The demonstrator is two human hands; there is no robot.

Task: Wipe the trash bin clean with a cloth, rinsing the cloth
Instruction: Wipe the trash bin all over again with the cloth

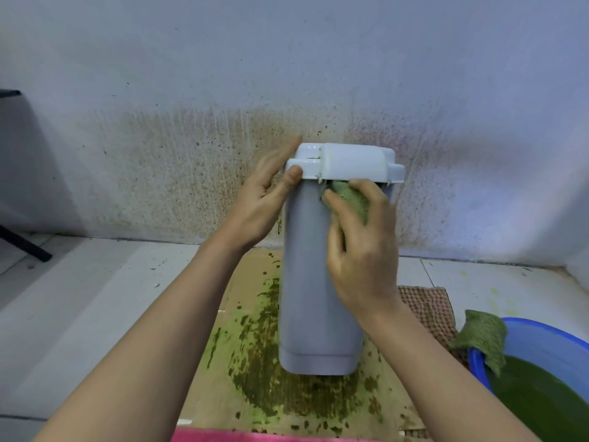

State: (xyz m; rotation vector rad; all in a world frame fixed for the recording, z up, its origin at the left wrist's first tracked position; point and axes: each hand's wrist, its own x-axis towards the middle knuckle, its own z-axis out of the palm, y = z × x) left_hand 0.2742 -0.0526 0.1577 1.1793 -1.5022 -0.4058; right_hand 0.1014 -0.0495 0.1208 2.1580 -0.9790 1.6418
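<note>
Bin (306,282) stood upright near the middle of a green-stained cardboard sheet (245,279). Right hand (360,250) clamped a cloth (353,202) against the bin just under the lid (350,164). Left hand (258,205), fingers straight, steadied the lid's left side. Bin's near side looked clean. Judged partway: lid seam and a rinse in the basin (541,330) were left.
</note>
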